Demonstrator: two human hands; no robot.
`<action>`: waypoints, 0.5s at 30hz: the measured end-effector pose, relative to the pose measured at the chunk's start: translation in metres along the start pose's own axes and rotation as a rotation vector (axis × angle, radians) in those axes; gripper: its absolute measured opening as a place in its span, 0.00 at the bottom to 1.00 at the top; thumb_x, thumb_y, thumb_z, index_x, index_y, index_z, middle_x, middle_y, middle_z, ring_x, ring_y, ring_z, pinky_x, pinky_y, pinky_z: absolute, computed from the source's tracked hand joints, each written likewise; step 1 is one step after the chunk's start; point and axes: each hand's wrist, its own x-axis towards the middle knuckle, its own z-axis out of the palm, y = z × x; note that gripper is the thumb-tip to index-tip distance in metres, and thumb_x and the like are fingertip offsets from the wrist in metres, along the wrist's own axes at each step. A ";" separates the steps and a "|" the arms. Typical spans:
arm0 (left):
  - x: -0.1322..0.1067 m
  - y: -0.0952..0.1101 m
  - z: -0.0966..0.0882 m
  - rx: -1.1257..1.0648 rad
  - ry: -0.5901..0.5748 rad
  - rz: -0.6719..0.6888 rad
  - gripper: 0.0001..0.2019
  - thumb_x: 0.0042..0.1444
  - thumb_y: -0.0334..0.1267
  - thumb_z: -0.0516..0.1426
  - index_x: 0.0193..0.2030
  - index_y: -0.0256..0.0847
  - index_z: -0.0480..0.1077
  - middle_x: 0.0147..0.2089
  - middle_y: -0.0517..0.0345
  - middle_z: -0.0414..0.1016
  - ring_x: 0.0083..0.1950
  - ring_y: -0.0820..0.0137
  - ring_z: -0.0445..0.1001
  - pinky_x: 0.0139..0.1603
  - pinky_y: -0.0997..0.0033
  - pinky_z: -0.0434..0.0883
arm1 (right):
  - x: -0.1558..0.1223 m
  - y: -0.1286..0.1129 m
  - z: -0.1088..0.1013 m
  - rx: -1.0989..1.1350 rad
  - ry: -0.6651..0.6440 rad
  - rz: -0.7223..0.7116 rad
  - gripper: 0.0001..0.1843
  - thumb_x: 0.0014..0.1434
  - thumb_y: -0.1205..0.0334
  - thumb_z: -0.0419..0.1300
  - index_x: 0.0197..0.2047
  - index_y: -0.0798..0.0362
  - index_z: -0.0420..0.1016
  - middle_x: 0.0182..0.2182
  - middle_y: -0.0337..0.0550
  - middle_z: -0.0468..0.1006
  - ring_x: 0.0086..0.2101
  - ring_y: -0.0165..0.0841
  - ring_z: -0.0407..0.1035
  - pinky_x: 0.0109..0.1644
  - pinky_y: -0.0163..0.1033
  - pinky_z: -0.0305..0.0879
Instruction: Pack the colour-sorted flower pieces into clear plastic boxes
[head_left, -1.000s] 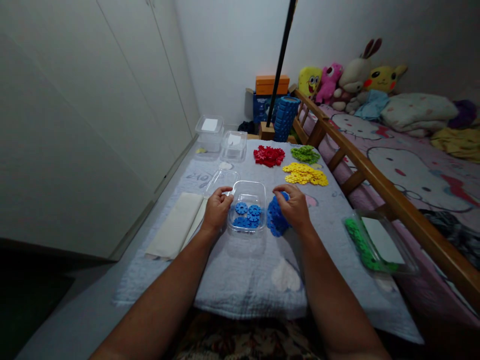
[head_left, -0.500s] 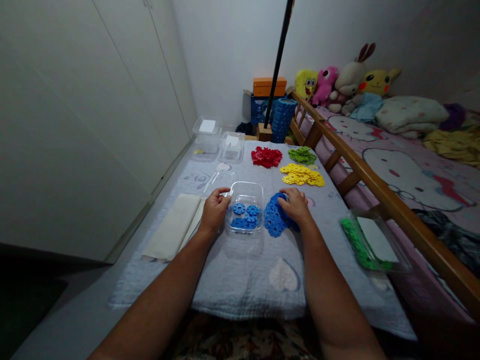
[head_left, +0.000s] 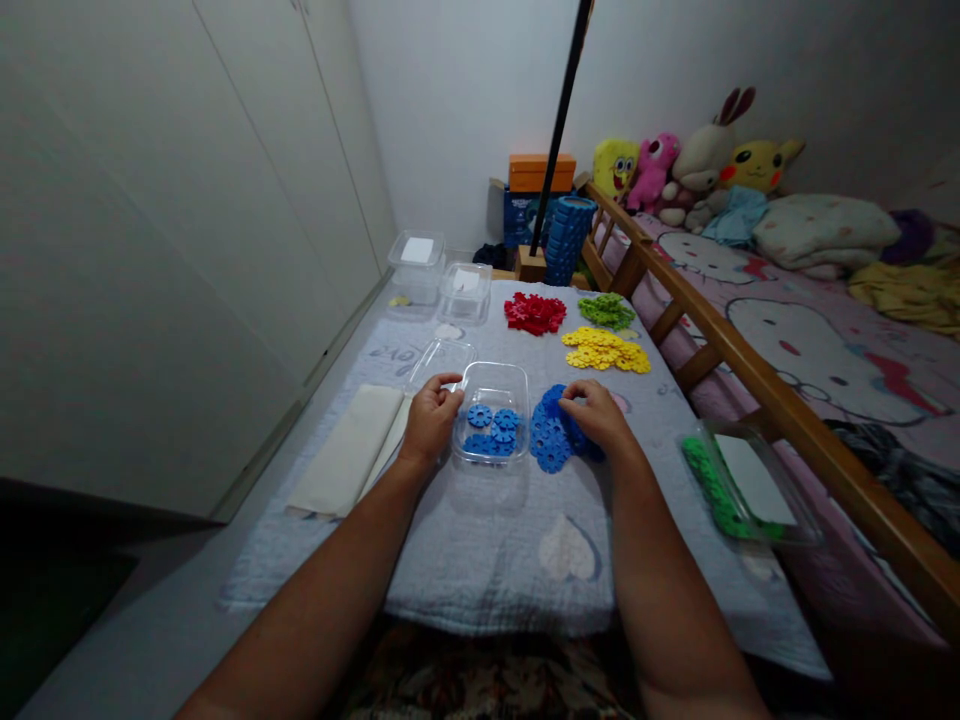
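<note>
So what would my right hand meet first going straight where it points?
Your right hand would probably meet the blue pile first, then the clear container beyond, though the hand's height is unclear.

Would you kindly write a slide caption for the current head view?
Left hand on a clear tub of blue discs, right hand at the blue pile beside it.

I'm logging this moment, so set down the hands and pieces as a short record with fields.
Left hand: at the left rim of the clear box
Box contents: blue pieces
Right hand: fingertips at the blue pile, right of the box; grip on a piece unclear
Farther piles: red pile, yellow pile, light green pile
Far right: clear container with green pieces
</note>
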 end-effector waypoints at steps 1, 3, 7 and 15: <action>0.000 0.000 0.000 0.002 0.003 0.000 0.19 0.53 0.44 0.61 0.50 0.38 0.74 0.22 0.71 0.57 0.23 0.76 0.55 0.25 0.76 0.53 | 0.000 -0.002 -0.002 0.095 0.014 0.004 0.04 0.52 0.58 0.62 0.29 0.49 0.74 0.32 0.40 0.76 0.39 0.38 0.70 0.50 0.44 0.64; 0.000 -0.001 0.000 0.006 0.003 -0.001 0.19 0.54 0.44 0.61 0.50 0.38 0.74 0.22 0.71 0.57 0.23 0.76 0.54 0.25 0.76 0.52 | -0.001 -0.010 -0.004 0.279 0.053 0.022 0.07 0.52 0.55 0.63 0.29 0.49 0.74 0.30 0.39 0.75 0.36 0.37 0.70 0.46 0.43 0.65; 0.001 -0.002 0.000 0.003 -0.004 -0.002 0.18 0.54 0.43 0.61 0.50 0.38 0.74 0.22 0.71 0.57 0.23 0.76 0.54 0.25 0.75 0.52 | -0.007 -0.035 0.000 0.471 0.130 -0.043 0.10 0.55 0.51 0.64 0.32 0.49 0.75 0.30 0.39 0.76 0.36 0.37 0.70 0.46 0.43 0.65; 0.000 0.001 0.000 0.007 -0.011 -0.008 0.18 0.54 0.44 0.61 0.50 0.38 0.73 0.21 0.72 0.55 0.22 0.76 0.52 0.24 0.75 0.51 | -0.023 -0.076 0.023 0.079 -0.057 -0.359 0.03 0.60 0.64 0.65 0.36 0.47 0.81 0.38 0.42 0.81 0.46 0.41 0.69 0.61 0.53 0.56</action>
